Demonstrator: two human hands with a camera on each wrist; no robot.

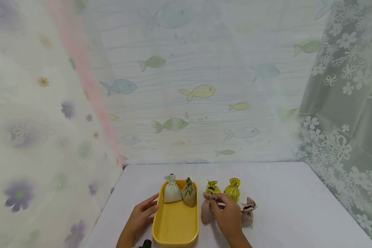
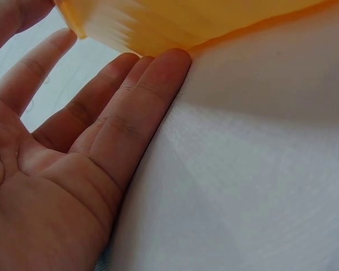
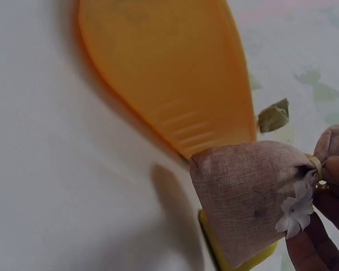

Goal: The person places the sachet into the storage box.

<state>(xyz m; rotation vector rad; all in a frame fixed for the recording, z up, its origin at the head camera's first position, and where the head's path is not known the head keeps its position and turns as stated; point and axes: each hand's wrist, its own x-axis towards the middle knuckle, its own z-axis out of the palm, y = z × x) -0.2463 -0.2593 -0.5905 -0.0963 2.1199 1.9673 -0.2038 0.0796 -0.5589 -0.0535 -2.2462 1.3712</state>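
Observation:
My right hand (image 1: 229, 215) pinches a dusty-pink drawstring pouch (image 3: 248, 192) by its gathered neck, to the right of the yellow tray (image 1: 176, 224). A white flower is on the pouch, and it hangs over the table with a shadow below it. Straight fingers of my left hand (image 2: 96, 130) touch the tray's left outer side; in the head view that hand (image 1: 141, 215) lies beside the rim. In the tray's far end sit a pale grey-white pouch (image 1: 172, 191) and an olive-brown pouch (image 1: 189, 194), side by side.
Behind the right hand stand two mustard-yellow pouches (image 1: 233, 188) on the white table (image 1: 282, 199). Another pink pouch (image 1: 247, 213) stands just right of that hand, partly covered by it. A fish-print curtain (image 1: 198, 113) closes off the back. A small black object (image 1: 147, 243) shows at the bottom edge.

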